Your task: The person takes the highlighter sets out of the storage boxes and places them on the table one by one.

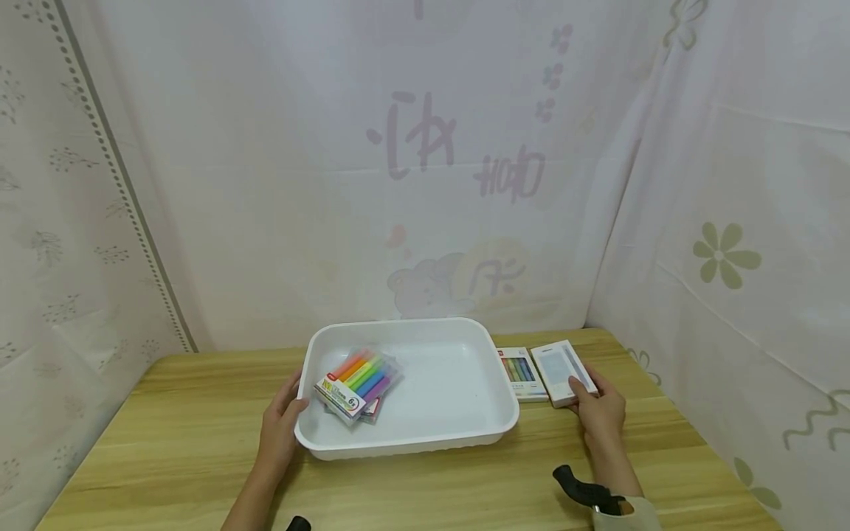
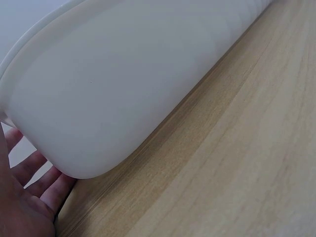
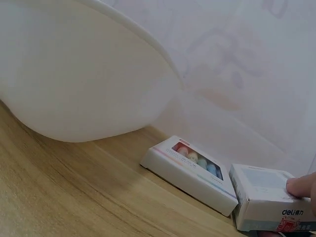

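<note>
A white plastic tray (image 1: 438, 391) stands on the wooden table, with clear packs of coloured highlighters (image 1: 355, 380) overlapping in its left part. At the tray's left end my left hand (image 1: 279, 428) holds the wall, thumb at the rim and fingers along the outside (image 2: 37, 173). To the right of the tray, my right hand (image 1: 600, 413) grips a white deli box (image 1: 558, 365) with a pale blue panel, thumb on its top face and a finger under its edge. Beside that box lies a flat white box of coloured sticks (image 1: 521, 372), seen through its window.
The wooden table (image 1: 179, 428) runs back to a printed cloth curtain (image 1: 299, 221) close behind the tray. More patterned cloth (image 1: 750, 317) hangs along the right side. A black strap end (image 1: 578, 487) sticks out from my right wrist.
</note>
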Demonstrator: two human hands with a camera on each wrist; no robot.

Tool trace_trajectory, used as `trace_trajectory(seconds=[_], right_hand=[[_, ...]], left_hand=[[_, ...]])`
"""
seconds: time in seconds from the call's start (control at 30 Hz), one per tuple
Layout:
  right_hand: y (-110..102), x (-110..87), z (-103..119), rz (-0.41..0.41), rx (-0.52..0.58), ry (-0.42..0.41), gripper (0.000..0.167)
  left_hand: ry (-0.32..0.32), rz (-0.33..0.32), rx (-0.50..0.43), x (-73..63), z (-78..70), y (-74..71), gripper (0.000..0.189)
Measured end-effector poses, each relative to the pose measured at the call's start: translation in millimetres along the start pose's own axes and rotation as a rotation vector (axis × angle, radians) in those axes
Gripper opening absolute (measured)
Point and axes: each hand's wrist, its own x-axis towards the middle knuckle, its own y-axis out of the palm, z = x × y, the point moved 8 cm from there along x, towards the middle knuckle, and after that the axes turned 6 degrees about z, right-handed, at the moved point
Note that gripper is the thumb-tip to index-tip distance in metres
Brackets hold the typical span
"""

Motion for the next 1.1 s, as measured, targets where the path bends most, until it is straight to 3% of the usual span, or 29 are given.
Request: trace_trajectory(seconds=[0.17,0.27,0.53,0.83,1.1], right_hand=[[4.5,1.4,3.6,0.048,-0.157,-0.026,0.076],[7.9,0.7,5.3,0.079,-0.189,-0.043,0.083],[12.4,-3.0,14.1,0.065,-0.425,-0.147,0.078],[14.7,-3.1,14.7,0.053,-0.450,-0.158,0.075],[13.3,-3.8,16.7,0.063,-0.459,-0.176,0.075]], left_hand=[[0.000,-0.001,-0.004,-0.3,0.0,-0.9,0.055],[-0.003,0.002,0.000,-0.5,-0.2,-0.8,0.055],[0.000,0.008,0.015,-0.3,-0.3,0.4,0.056],[0.026,0.001,0.025,-2.0,-2.1,-0.1,0.055],[0.001,-0.005,0.024,-0.4,0.2,0.5,0.055]])
